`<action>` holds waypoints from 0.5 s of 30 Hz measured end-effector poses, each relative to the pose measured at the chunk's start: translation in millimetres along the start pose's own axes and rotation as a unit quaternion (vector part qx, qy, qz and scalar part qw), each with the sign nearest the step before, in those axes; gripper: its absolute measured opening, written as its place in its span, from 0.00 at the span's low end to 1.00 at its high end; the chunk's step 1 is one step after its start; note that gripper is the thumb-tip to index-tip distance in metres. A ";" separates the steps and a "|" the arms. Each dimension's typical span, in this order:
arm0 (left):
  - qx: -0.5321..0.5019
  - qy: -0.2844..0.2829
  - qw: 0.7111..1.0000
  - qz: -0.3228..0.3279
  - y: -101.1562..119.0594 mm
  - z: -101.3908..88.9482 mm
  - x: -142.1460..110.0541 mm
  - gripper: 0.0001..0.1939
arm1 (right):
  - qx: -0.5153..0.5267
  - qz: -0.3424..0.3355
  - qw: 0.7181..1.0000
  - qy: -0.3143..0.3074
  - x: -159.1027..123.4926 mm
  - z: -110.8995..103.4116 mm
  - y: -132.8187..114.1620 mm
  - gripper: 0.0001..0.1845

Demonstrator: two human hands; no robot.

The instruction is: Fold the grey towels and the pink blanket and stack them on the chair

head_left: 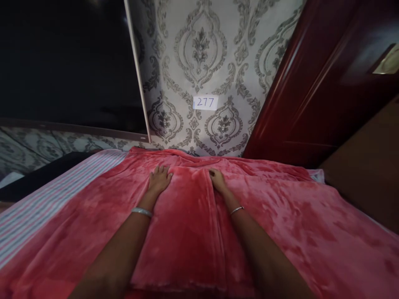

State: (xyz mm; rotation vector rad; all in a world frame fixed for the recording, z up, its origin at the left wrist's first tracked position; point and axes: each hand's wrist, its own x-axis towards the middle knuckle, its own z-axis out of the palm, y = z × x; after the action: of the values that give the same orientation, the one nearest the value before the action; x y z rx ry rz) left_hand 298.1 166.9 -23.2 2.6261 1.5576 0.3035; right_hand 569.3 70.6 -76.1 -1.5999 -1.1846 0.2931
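A red plush blanket covers most of the surface before me, with a folded panel of it lying between my forearms. My left hand rests flat on the panel's far left part, fingers stretched out. At the panel's far right corner, my right hand has its fingers curled in and pinching the blanket's edge. A stitched hem runs from that corner back toward me. Each wrist wears a bangle.
Striped cloth shows at the left beneath the blanket. Behind stands a patterned wall with a paper label reading 277. A large dark screen is at the left, a dark red wooden door at the right.
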 end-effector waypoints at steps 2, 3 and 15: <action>0.000 0.002 1.000 0.002 -0.9 0.8 2.3 0.29 | -0.004 0.008 1.000 0.030 -1.0 -1.4 6.4 0.08; 0.000 0.003 1.000 0.003 -1.3 1.0 3.4 0.29 | -0.003 0.009 0.999 0.039 -2.3 -1.7 8.3 0.08; -0.007 -0.032 0.999 0.013 -1.5 3.7 7.1 0.33 | -0.116 0.047 0.991 0.047 -8.5 -6.8 -3.0 0.15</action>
State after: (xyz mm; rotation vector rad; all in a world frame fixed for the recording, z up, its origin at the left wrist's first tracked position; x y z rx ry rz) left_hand 300.8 174.0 -26.1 2.6201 1.4981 0.2283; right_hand 568.4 59.6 -74.0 -1.8560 -1.1040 0.1427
